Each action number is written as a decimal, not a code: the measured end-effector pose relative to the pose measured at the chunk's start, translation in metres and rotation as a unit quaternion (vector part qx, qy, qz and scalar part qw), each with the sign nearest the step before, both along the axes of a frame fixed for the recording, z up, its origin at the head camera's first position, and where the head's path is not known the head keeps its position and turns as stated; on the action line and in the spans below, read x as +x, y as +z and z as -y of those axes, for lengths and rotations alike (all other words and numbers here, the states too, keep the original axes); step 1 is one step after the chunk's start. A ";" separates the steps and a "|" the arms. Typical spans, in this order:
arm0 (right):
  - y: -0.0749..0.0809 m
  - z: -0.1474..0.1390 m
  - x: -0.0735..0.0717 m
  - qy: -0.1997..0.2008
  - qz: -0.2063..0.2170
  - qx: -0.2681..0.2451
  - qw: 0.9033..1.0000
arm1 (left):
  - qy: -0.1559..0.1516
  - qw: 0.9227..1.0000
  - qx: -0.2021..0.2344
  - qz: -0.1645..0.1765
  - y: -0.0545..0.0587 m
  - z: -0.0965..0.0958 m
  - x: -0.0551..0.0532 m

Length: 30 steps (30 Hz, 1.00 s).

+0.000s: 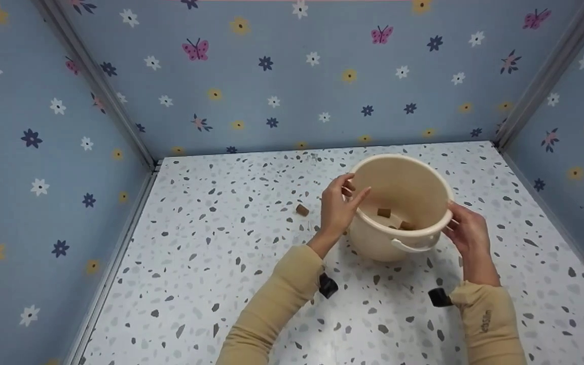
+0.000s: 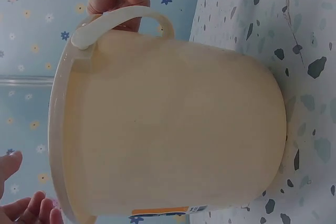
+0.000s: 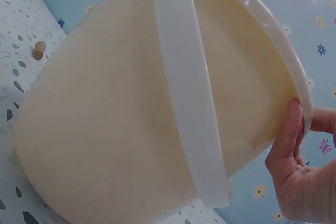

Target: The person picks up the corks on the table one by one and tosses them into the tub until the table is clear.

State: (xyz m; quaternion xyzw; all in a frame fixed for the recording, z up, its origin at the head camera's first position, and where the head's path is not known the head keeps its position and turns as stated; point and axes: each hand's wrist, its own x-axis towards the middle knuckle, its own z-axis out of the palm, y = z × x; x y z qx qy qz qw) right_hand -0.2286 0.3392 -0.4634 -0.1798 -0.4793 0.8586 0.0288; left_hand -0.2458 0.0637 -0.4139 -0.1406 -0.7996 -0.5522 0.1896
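Note:
A cream plastic bucket [image 1: 373, 243] with a white handle [image 1: 413, 247] is at the right of the table in the head view. Short brown corks [image 1: 384, 212] lie on its bottom. My right hand [image 1: 469, 230] pinches the right side of the rim, seen closely in the right wrist view, where the handle [image 3: 184, 87] hangs across the wall. At the rim's left side is my left hand [image 1: 337, 208], thumb raised. In the left wrist view its fingers [image 2: 39, 205] are spread beside the rim without gripping it. Another cork [image 1: 302, 210] lies on the table left of the bucket.
The speckled white table [image 1: 195, 243] is enclosed by blue flower-patterned panels [image 1: 292, 76] at the back and both sides. Grey metal strips [image 1: 99, 81] run along the corners. Small black devices [image 1: 440, 297] sit at both wrists.

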 end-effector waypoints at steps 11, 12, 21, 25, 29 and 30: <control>0.033 0.020 0.017 -0.005 0.026 -0.004 1.000 | 0.038 0.999 -0.005 -0.015 -0.007 0.021 -0.012; 0.033 0.020 0.017 -0.005 0.026 -0.004 1.000 | 0.042 0.999 -0.005 -0.016 -0.008 0.023 -0.013; 0.028 0.017 0.015 -0.005 0.022 -0.015 1.000 | 0.081 0.996 -0.023 -0.009 -0.021 0.040 -0.024; 0.014 0.009 0.008 -0.005 0.002 -0.011 1.000 | 0.104 0.994 -0.040 0.010 -0.029 0.047 -0.031; 0.017 0.012 0.010 -0.007 0.002 0.012 1.000 | 0.125 0.990 -0.048 0.040 -0.038 0.053 -0.039; 0.024 0.018 0.014 -0.012 0.017 0.023 1.000 | 0.131 0.989 -0.050 0.046 -0.040 0.055 -0.040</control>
